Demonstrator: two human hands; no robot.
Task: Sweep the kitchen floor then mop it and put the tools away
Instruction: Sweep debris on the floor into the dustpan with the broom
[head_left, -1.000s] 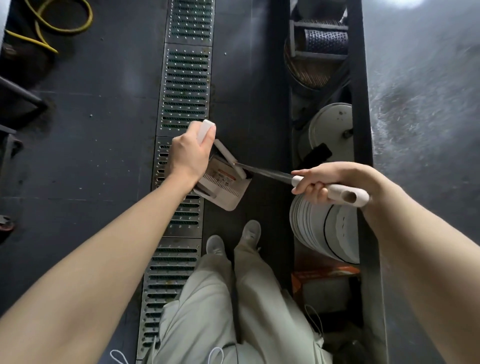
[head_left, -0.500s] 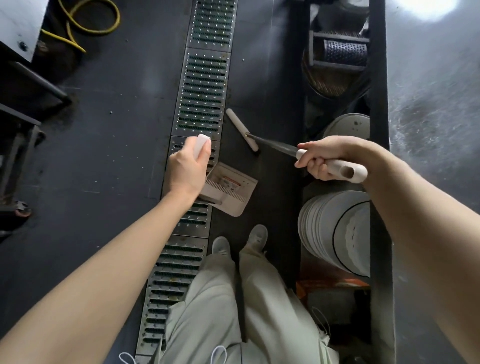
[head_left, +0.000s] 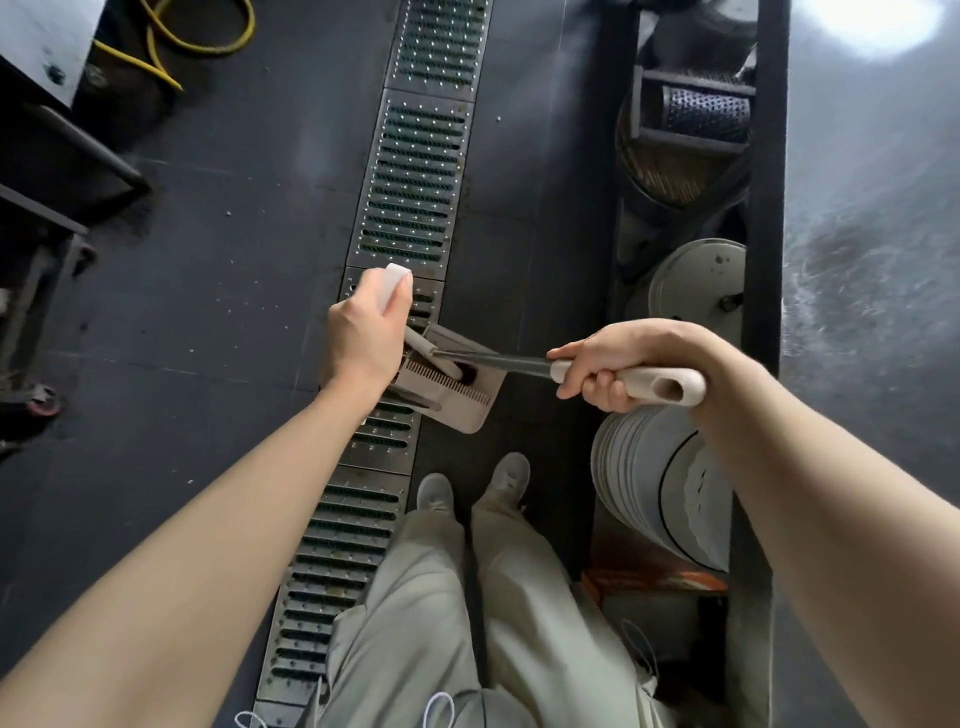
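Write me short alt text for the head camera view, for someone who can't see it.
Seen from above, a person's left hand holds a dustpan over a metal floor drain grate while the right hand grips a broom handle, its head over the pan.

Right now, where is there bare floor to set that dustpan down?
Bare dark floor lies left of the drain grate, short of the yellow hose and the metal frame. Right of the shoes, the shelf is crowded with stacked plates.
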